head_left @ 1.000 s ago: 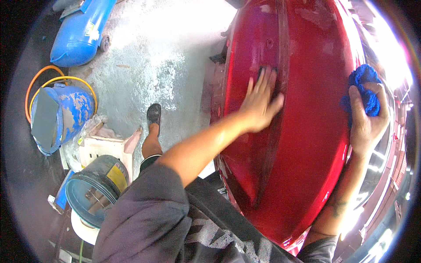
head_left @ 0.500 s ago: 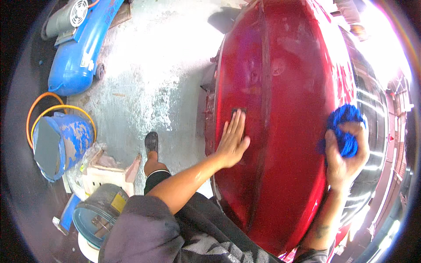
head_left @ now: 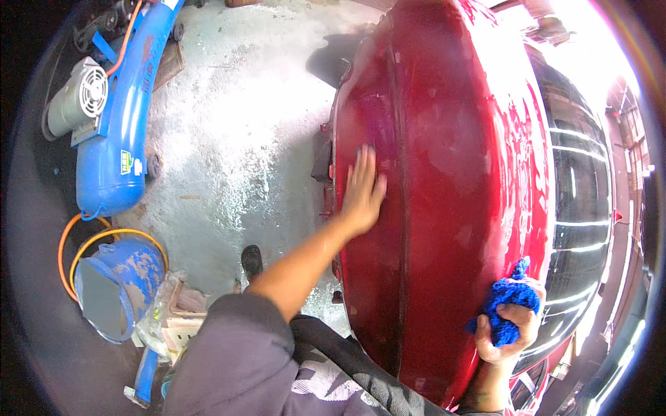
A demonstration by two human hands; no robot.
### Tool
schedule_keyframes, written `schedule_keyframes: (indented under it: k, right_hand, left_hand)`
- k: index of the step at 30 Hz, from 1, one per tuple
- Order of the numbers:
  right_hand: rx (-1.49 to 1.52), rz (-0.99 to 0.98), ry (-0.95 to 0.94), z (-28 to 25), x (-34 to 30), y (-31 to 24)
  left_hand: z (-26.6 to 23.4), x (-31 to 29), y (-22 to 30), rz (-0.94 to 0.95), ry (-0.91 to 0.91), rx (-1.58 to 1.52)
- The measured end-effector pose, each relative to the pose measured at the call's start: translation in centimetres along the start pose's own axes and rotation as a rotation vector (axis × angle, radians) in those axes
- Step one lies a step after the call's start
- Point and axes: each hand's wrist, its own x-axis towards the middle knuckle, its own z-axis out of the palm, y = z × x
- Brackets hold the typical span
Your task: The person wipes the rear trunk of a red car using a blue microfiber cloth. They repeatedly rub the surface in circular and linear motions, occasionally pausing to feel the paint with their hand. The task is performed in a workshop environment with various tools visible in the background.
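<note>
a red car (head_left: pixel 451 208) is seen from above, and everything else is placed against it. the left hand (head_left: pixel 362 194) is laid flat and fully open on the car's wet painted panel, fingers stretched and close together, with nothing held in it. the right hand (head_left: pixel 505 331) is closed in a fist around a bunched blue cloth (head_left: pixel 508 299), which is pressed to the car's lower edge just beside the dark window glass (head_left: pixel 579 229). a wet sheen and pale streaks can be made out on the paint between the two hands. to the left of the car a wet concrete floor (head_left: pixel 229 139) is spread, and on it, well apart from the car, a blue air compressor (head_left: pixel 104 139), a blue bucket (head_left: pixel 114 291) ringed by an orange hose (head_left: pixel 69 243), and one dark shoe (head_left: pixel 251 262) close to the car's side. as a judgement, a slip of the flat palm is likely on so slick a panel, since weight seems to be leaned onto it. grit caught in the crumpled cloth could be dragged across the paint and leave scratches. footing could also be lost on the wet floor beside the car, and the hose loops could be tripped over if a step back from the car is taken.
</note>
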Motion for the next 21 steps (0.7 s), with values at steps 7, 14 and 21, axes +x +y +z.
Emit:
schedule_keyframes:
  k: [7, 14, 21]
  right_hand:
    - [0.003, -0.032, 0.086, 0.0, 1.5, -0.6]
    - [0.040, -0.029, 0.073, 0.3, 1.1, 0.3]
    - [0.061, -0.033, 0.097, -0.1, 0.5, 0.6]
  left_hand:
    - [-2.3, 2.1, 0.1, -0.074, -0.123, 0.017]
    - [-0.8, 7.4, -2.7, -0.129, 0.194, -0.087]
    - [-0.3, -1.8, 1.7, -0.192, 0.303, 0.132]
